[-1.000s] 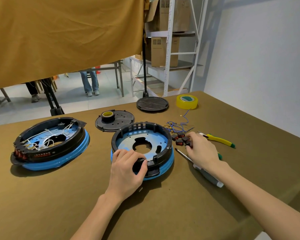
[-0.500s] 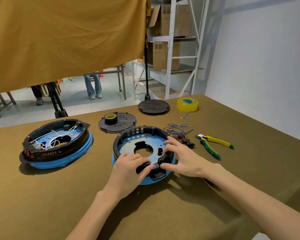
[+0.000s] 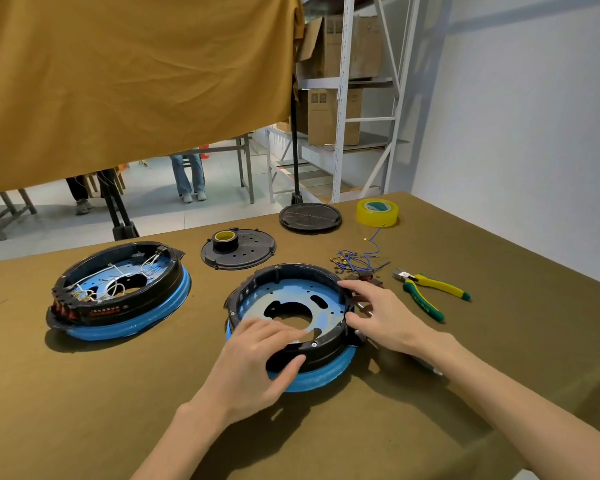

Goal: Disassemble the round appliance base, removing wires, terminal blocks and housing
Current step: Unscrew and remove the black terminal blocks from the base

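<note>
A person's left hand (image 3: 253,362) grips the near rim of a round appliance base (image 3: 291,320), fingers curled over its black housing ring and thumb on the blue lower band, while the right hand (image 3: 381,317) holds the ring's right side with fingers spread along the edge. The stripped base sits mid-table on brown cloth, with loose blue wires (image 3: 357,259) and dark terminal blocks (image 3: 371,278) just behind it, yellow-green pliers (image 3: 430,294) to its right and a second, still-wired base (image 3: 118,289) well to the left
</note>
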`<move>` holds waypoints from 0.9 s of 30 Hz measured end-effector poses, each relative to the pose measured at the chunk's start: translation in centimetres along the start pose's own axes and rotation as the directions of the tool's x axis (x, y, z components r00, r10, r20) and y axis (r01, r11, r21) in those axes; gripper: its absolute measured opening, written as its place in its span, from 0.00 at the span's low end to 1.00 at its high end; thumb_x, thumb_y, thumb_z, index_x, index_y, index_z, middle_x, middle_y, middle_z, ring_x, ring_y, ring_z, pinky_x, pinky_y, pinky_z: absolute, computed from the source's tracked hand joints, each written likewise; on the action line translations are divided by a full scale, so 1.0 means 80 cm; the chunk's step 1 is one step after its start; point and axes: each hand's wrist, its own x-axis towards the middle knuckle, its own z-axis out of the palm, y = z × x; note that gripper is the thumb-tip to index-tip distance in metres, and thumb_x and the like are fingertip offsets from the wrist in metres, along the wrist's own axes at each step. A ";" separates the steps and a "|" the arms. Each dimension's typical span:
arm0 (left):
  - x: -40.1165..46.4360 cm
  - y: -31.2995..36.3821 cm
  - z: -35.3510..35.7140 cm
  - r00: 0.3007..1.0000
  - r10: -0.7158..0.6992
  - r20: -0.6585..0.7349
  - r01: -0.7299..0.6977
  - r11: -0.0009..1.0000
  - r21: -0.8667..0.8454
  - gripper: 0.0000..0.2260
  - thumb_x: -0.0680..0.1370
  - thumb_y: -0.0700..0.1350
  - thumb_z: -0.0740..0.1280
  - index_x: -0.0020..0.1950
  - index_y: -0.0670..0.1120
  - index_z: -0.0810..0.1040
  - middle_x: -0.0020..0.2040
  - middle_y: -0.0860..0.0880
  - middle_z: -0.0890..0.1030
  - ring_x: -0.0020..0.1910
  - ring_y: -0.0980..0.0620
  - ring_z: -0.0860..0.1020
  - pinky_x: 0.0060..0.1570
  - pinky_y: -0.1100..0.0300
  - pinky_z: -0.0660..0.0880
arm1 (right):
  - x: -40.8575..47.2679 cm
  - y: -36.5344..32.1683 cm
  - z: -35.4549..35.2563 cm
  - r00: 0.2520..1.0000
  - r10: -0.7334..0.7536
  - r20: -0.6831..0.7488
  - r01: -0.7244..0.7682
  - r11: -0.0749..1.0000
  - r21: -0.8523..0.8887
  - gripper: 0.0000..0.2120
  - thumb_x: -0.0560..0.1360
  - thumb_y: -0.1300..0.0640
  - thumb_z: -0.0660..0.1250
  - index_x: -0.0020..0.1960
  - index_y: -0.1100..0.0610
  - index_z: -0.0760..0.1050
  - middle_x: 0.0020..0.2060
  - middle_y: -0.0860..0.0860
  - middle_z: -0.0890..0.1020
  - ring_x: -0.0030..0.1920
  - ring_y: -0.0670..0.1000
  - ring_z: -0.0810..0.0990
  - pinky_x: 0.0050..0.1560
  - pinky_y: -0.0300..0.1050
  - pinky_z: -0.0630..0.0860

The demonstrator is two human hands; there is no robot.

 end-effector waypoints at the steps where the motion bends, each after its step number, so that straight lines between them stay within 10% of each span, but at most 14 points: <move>1: -0.002 -0.005 -0.002 1.000 -0.020 -0.021 0.020 1.000 0.020 0.19 0.79 0.61 0.67 0.65 0.54 0.82 0.58 0.62 0.83 0.60 0.65 0.75 0.67 0.65 0.65 | 0.000 0.001 -0.001 1.000 -0.007 -0.013 0.007 1.000 -0.027 0.32 0.72 0.42 0.66 0.75 0.41 0.67 0.70 0.40 0.75 0.66 0.37 0.71 0.70 0.41 0.70; 11: -0.010 -0.010 0.005 0.993 -0.020 -0.115 0.010 0.996 -0.091 0.16 0.79 0.55 0.69 0.66 0.53 0.80 0.62 0.59 0.81 0.65 0.62 0.74 0.67 0.63 0.70 | 0.014 -0.015 0.002 0.986 0.058 -0.159 -0.067 0.996 -0.050 0.19 0.82 0.58 0.64 0.72 0.50 0.72 0.63 0.49 0.76 0.65 0.49 0.75 0.67 0.47 0.72; 14: -0.015 -0.033 -0.004 0.975 -0.166 -0.151 0.161 0.986 -0.043 0.27 0.78 0.66 0.66 0.73 0.54 0.74 0.69 0.61 0.73 0.71 0.63 0.67 0.69 0.62 0.64 | -0.001 -0.030 0.014 0.986 0.082 -0.148 -0.079 0.997 0.020 0.15 0.84 0.51 0.60 0.69 0.48 0.74 0.61 0.45 0.76 0.64 0.45 0.75 0.59 0.34 0.70; 19: -0.020 -0.053 -0.006 0.888 -0.458 -0.051 0.422 0.853 -0.306 0.47 0.69 0.75 0.68 0.82 0.58 0.55 0.75 0.67 0.62 0.73 0.73 0.60 0.68 0.69 0.58 | -0.018 -0.044 0.039 0.982 0.181 -0.044 -0.174 0.975 0.136 0.44 0.72 0.31 0.67 0.80 0.49 0.55 0.70 0.42 0.68 0.65 0.41 0.70 0.64 0.38 0.69; 22: -0.022 -0.053 -0.008 0.849 -0.517 -0.107 0.453 0.818 -0.355 0.38 0.73 0.71 0.66 0.79 0.58 0.61 0.72 0.63 0.71 0.70 0.67 0.68 0.66 0.68 0.65 | -0.011 -0.034 0.036 0.975 0.219 0.022 -0.216 0.932 0.292 0.41 0.75 0.41 0.72 0.80 0.49 0.55 0.74 0.45 0.68 0.62 0.37 0.69 0.58 0.29 0.66; 27: -0.025 -0.047 -0.008 0.883 -0.417 -0.216 0.372 0.902 -0.220 0.18 0.79 0.60 0.63 0.64 0.55 0.76 0.59 0.61 0.75 0.61 0.58 0.73 0.56 0.62 0.74 | 0.004 -0.018 0.012 0.975 0.175 0.138 -0.215 0.905 0.366 0.38 0.70 0.44 0.69 0.78 0.47 0.61 0.77 0.47 0.65 0.74 0.42 0.62 0.74 0.45 0.60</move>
